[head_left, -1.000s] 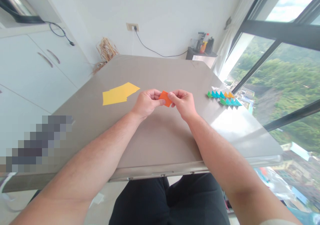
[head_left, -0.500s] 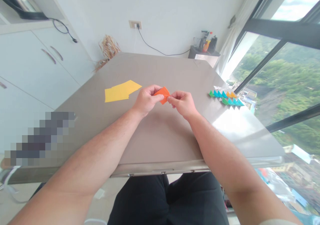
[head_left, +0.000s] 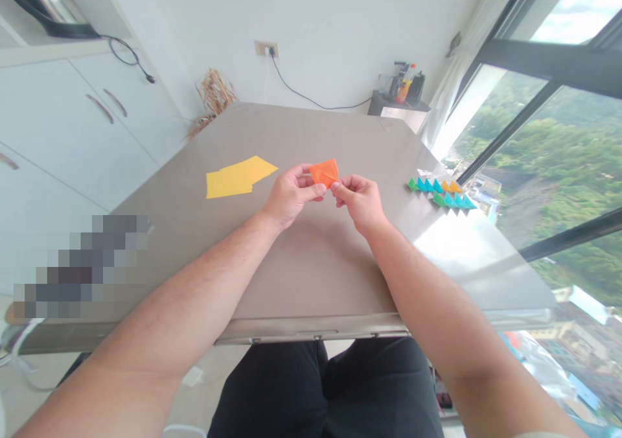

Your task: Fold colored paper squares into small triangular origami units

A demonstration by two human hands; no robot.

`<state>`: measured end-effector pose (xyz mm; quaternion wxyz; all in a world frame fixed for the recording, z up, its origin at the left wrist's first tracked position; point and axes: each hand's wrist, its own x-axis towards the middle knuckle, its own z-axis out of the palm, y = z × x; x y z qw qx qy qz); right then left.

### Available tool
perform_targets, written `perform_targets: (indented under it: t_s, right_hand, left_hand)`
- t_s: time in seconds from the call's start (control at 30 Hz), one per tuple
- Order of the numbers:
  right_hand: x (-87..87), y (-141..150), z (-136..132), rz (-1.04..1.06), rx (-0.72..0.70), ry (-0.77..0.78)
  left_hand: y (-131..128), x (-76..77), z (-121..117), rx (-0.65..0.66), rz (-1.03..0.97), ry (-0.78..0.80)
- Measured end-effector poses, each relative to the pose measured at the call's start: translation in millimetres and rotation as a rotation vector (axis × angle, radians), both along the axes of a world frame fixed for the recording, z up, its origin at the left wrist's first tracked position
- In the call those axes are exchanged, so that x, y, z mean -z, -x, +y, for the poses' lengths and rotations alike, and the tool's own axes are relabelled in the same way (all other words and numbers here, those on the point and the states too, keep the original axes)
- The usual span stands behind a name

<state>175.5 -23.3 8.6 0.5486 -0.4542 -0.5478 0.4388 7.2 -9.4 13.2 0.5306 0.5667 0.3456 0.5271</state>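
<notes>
A small folded piece of orange paper [head_left: 324,172] is held up over the middle of the table, with creases and overlapping flaps on its face. My left hand [head_left: 293,195] pinches its lower left edge between thumb and fingers. At its lower right corner, my right hand [head_left: 358,199] grips it with thumb and fingertips. To the left of my hands, yellow paper sheets [head_left: 233,177] lie overlapping on the table. Far to the right stand two rows of small folded paper boats [head_left: 454,201] in green, blue and orange.
The grey table [head_left: 311,269] has its front edge just before my lap. A window [head_left: 515,133] runs along the right side. Behind the table, a small cabinet [head_left: 399,106] carries bottles, and dried stalks [head_left: 216,91] stand at the back left. A pixelated patch covers the left edge.
The orange paper has been turned in my fingers and raised slightly, so more of its folded face shows. Both hands keep hold of it. The view has shifted slightly.
</notes>
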Motion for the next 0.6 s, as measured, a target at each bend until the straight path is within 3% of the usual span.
perform_targets:
  t_s: [0.2,0.37,0.6]
  right_hand:
    - [-0.6,4.0,-3.2,-0.062,-0.063,0.09]
    - [-1.4,4.6,-4.2,-0.147,-0.004,0.094]
    - [0.0,3.4,-1.6,0.042,-0.037,0.061]
  left_hand:
    - [0.7,3.9,3.3,-0.118,0.084,-0.005]
    - [4.4,3.9,4.3,-0.088,0.164,-0.026]
    - [2.6,5.2,5.2,-0.065,0.04,0.006]
